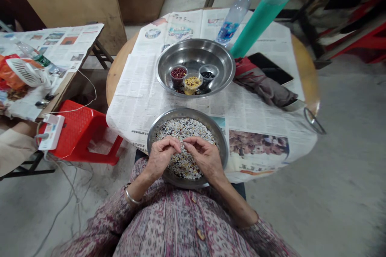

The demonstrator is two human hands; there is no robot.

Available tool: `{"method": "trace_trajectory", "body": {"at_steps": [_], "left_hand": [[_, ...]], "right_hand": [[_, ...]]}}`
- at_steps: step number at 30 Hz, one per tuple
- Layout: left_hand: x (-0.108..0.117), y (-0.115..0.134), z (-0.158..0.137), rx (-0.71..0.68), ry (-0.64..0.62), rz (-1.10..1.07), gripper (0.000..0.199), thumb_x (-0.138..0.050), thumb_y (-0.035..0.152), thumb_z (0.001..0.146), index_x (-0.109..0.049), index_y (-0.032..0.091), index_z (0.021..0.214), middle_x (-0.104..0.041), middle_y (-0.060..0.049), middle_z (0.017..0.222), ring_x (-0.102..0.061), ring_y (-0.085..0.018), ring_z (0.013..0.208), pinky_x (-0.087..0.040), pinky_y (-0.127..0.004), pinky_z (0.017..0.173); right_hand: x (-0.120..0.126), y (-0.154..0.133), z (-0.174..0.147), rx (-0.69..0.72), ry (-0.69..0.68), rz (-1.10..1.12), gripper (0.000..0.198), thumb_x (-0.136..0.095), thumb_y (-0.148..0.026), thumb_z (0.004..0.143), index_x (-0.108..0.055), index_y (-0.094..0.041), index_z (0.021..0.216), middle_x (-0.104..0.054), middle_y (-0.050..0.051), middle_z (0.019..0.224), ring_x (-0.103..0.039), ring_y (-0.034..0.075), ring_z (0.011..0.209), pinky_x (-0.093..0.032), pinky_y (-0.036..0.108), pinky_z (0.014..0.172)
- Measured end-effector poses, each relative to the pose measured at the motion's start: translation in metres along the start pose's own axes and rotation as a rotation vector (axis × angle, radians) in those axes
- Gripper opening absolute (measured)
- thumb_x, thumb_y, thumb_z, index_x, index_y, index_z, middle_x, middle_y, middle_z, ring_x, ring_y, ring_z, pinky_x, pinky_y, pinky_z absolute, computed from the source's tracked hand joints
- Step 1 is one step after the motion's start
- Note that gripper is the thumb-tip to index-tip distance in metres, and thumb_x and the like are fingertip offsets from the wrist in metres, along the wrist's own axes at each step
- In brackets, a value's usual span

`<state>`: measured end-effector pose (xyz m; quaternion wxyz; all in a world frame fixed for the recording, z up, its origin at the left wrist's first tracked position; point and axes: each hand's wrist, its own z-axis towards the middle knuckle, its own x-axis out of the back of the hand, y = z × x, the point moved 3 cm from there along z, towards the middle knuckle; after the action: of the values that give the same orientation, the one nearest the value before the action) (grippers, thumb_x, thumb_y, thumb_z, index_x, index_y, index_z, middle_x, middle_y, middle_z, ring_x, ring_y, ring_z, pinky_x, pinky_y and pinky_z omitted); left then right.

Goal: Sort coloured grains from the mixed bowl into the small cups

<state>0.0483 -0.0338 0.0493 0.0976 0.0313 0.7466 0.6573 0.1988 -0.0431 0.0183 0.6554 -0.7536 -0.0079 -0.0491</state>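
Observation:
Close in front of me, a metal bowl (223, 144) holds mixed white, dark and yellow grains (187, 130). Over the grains, my left hand (163, 154) has its fingers bent together, thumb against the fingertips. Facing it, my right hand (205, 156) is pinched in the same way, the two sets of fingertips almost meeting. Anything between the fingers is too small to name. Beyond stands a larger steel basin (196, 50) with three clear cups inside: red beans (178, 73), yellow kernels (192, 83) and black beans (207, 75).
Behind the basin are a water bottle (232, 20) and a tall green cylinder (268, 12). A folded umbrella (265, 86) and a dark tablet (269, 68) lie at right. At left are a red stool (78, 128), a power strip (52, 132) and another person's arm (15, 140).

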Motion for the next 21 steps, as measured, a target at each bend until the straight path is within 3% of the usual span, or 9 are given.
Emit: {"method": "trace_trajectory", "body": {"at_steps": [2,5,10,14,21], "left_hand": [[-0.001,0.003,-0.001,-0.123,0.003,0.122,0.02,-0.062,0.017,0.083,-0.065,0.017,0.063,-0.063,-0.004,0.082,-0.058,-0.016,0.083,-0.044,-0.028,0.079],[-0.002,0.003,-0.001,-0.181,0.036,0.247,0.01,-0.063,0.021,0.087,-0.07,0.018,0.082,-0.066,-0.004,0.087,-0.06,-0.016,0.083,-0.046,-0.029,0.079],[0.002,-0.006,0.001,0.053,0.064,0.027,0.021,-0.07,0.024,0.082,-0.066,0.018,0.101,-0.065,0.0,0.084,-0.058,-0.013,0.076,-0.046,-0.025,0.073],[0.004,-0.011,0.004,0.236,0.0,-0.212,0.02,-0.075,0.027,0.078,-0.07,0.016,0.093,-0.059,0.002,0.07,-0.05,-0.009,0.066,-0.042,-0.023,0.066],[0.004,-0.016,0.002,0.372,-0.025,-0.492,0.026,-0.084,0.027,0.07,-0.075,0.014,0.092,-0.064,-0.001,0.081,-0.053,-0.008,0.072,-0.043,-0.022,0.07]], "right_hand": [[0.002,0.001,0.001,0.002,0.023,0.013,0.025,-0.067,-0.044,0.08,-0.072,-0.021,0.087,-0.073,0.004,0.082,-0.065,0.018,0.075,-0.052,0.031,0.073],[0.006,0.001,0.001,-0.004,0.04,0.02,0.026,-0.069,-0.044,0.079,-0.072,-0.021,0.088,-0.073,0.004,0.083,-0.065,0.018,0.076,-0.052,0.032,0.074],[0.015,-0.002,0.0,-0.029,0.069,0.037,0.028,-0.073,-0.046,0.075,-0.073,-0.02,0.088,-0.073,0.004,0.082,-0.064,0.017,0.075,-0.052,0.031,0.071],[0.017,-0.006,-0.001,-0.044,0.046,0.048,0.029,-0.075,-0.047,0.073,-0.073,-0.02,0.084,-0.072,0.003,0.076,-0.061,0.015,0.068,-0.051,0.029,0.065],[0.016,-0.007,-0.001,-0.069,0.03,0.053,0.035,-0.077,-0.053,0.07,-0.074,-0.019,0.08,-0.07,0.002,0.071,-0.057,0.013,0.062,-0.048,0.028,0.059]]}}
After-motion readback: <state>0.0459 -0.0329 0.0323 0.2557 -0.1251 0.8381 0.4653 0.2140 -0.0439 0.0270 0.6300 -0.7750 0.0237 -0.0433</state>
